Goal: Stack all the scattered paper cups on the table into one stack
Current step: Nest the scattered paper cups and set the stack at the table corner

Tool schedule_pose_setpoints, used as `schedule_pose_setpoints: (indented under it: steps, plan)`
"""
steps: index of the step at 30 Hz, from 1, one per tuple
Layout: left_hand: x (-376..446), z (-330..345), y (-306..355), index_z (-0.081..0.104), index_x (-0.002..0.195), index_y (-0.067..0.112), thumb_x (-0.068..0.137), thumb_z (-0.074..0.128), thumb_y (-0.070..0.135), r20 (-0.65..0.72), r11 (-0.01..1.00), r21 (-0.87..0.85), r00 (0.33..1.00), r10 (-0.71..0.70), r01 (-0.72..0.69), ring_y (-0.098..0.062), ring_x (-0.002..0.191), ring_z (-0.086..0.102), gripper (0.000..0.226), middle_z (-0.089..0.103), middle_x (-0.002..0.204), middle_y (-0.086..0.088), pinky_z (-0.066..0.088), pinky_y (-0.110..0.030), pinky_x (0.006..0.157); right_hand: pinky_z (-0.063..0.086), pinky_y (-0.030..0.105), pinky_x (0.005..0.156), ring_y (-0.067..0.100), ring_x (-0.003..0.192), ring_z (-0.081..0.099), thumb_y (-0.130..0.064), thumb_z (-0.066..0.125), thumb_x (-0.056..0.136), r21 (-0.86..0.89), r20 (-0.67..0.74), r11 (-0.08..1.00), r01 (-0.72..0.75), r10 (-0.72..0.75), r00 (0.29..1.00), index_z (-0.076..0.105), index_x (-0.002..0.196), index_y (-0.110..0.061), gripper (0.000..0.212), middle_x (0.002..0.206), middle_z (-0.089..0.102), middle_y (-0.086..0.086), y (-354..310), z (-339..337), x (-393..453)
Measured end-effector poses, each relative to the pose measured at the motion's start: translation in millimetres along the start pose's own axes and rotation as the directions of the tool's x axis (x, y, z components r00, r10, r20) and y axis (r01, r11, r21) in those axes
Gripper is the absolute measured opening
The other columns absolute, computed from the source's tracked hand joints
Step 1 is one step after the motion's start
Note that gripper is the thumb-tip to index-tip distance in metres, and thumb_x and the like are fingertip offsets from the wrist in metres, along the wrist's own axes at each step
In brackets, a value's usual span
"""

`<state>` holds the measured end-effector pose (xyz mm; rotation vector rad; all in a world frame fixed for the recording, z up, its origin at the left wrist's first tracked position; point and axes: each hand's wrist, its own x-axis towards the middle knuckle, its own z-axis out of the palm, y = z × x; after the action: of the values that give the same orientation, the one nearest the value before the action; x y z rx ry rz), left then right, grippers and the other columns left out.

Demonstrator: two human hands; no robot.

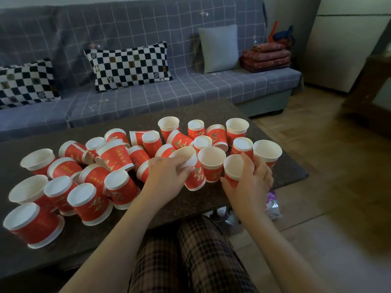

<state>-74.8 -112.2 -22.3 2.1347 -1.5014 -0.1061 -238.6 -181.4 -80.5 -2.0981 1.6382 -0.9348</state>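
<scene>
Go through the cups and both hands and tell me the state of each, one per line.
Left hand: grips a tilted cup.
Tilted cup: held, mouth up and leaning left, base on the table.
Right hand: fingers curled round an upright cup.
Upright cup: held, mouth up.
Other paper cups: scattered, some upright, some upside down, some on their sides; none stacked.
Table: bears all the cups.

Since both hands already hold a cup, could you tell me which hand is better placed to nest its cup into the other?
Probably the right. The right hand grips an upright cup, free to lift. The left hand holds a tilted cup, mouth towards the right, hemmed in by other cups, so it could stay and receive.
</scene>
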Motion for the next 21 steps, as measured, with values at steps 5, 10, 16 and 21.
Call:
schedule_pose_setpoints:
  steps: [5,10,16,21]
  plan:
    - [-3,5,7,0.066,0.113,0.014,0.088,0.057,0.035,-0.019,0.992,-0.121,0.999,-0.032,0.029,-0.017,0.101,0.06,0.034,0.07,0.107,-0.003,0.041,-0.045,0.1,0.029,0.05,0.107,0.029,0.13,0.037,-0.038,0.078,0.068,0.181,0.011,0.981,-0.068,0.067,0.998,0.023,0.138,-0.022,0.091,0.139,0.042,0.009,4,8,7]
    - [-4,0,7,0.065,0.115,0.012,0.088,0.057,0.034,-0.049,0.986,-0.165,0.998,-0.044,0.035,-0.011,0.092,0.057,0.036,0.07,0.105,-0.002,0.044,-0.04,0.095,0.044,0.049,0.098,0.029,0.122,0.048,-0.034,0.078,0.068,0.419,0.08,0.893,-0.163,0.142,0.987,0.011,0.133,-0.037,0.094,0.133,0.049,0.005,4,3,3]
    - [-13,-20,5,0.064,0.091,0.017,0.091,0.052,0.033,-0.126,0.947,-0.309,0.983,-0.133,0.089,-0.004,0.072,0.057,0.02,0.063,0.081,0.011,0.038,-0.017,0.062,0.034,0.043,0.104,0.021,0.115,0.047,-0.034,0.08,0.062,0.209,0.124,0.977,-0.047,0.021,0.992,0.037,0.124,-0.026,0.076,0.119,0.054,0.0,10,-12,-15]
    - [-21,-22,18,0.057,0.074,0.012,0.095,0.045,0.034,-0.066,0.889,-0.456,0.995,-0.079,0.041,-0.01,0.066,0.053,0.033,0.06,0.07,0.001,0.041,-0.026,0.061,0.032,0.039,0.102,0.013,0.116,0.039,-0.036,0.078,0.063,0.247,0.234,0.962,0.117,-0.176,0.956,0.041,0.128,-0.032,0.075,0.124,0.05,-0.011,-6,-17,-23]
